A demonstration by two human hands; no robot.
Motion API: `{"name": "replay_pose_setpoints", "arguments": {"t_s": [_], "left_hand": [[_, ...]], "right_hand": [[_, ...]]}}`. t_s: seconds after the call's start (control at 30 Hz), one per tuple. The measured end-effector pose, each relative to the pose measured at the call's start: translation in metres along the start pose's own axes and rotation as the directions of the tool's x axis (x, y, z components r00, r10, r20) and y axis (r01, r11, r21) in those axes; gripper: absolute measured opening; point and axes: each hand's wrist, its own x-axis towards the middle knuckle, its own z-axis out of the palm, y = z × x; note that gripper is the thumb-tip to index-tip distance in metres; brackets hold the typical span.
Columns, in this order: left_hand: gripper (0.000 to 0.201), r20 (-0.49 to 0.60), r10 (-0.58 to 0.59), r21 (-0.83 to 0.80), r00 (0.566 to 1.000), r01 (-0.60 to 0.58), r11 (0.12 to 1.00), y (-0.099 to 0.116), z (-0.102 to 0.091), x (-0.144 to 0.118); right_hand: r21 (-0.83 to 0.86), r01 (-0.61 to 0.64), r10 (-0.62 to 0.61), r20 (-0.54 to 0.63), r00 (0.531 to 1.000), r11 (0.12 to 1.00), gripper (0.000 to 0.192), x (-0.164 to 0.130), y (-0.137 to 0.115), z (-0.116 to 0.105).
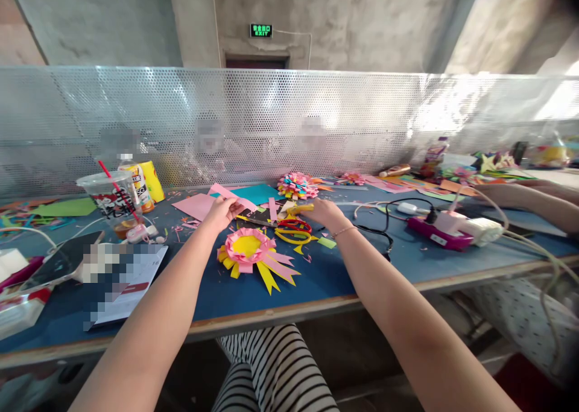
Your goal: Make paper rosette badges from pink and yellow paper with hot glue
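Note:
My left hand [221,214] is closed on a pink paper strip [233,196], above a larger pink sheet [192,206]. My right hand [329,214] has its fingers closed at one end of a short yellow stick-shaped thing [300,209], whose exact kind I cannot make out. Just below it lie scissors [294,231] with red and yellow handles. A paper rosette [246,246] with a pink ruffled ring, yellow centre and pink and yellow tails lies in front of my hands. A blue sheet [257,193] and a dark flat board [256,216] lie between and behind them.
A colourful paper pompom flower [297,186] stands by the perforated screen [271,128]. Left are a plastic cup with straw [113,201], a bottle [138,183] and a tablet-like device [131,288]. Right are a purple power strip [439,234], cables and another person's arms [534,201].

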Motion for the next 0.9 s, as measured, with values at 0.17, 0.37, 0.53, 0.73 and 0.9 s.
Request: {"name": "replay_pose_setpoints", "arguments": {"t_s": [0.17,0.37,0.53,0.73,0.9], "left_hand": [[0.013,0.076,-0.002,0.049,0.997,-0.002,0.999,0.001,0.003,-0.004],[0.01,0.276,-0.002,0.102,0.961,-0.027,0.994,0.008,0.019,-0.02],[0.011,0.3,-0.067,0.214,0.952,0.001,0.977,0.008,0.029,-0.028],[0.015,0.347,0.017,0.258,0.938,-0.113,0.96,-0.003,0.032,-0.027],[0.017,0.34,0.141,0.272,0.93,-0.24,0.932,-0.007,0.037,-0.029]], "right_hand": [[0.248,0.225,-0.196,-0.133,0.971,0.942,0.033,0.002,-0.043,-0.01],[0.45,0.556,-0.472,-0.294,0.831,0.699,0.026,-0.007,-0.085,-0.014],[0.543,0.579,-0.473,-0.337,0.814,0.608,0.018,-0.013,-0.095,-0.021],[0.731,0.405,-0.383,-0.211,0.899,0.549,0.018,-0.012,-0.101,-0.022],[0.832,0.175,-0.238,-0.053,0.97,0.527,0.024,-0.013,-0.106,-0.014]]}}
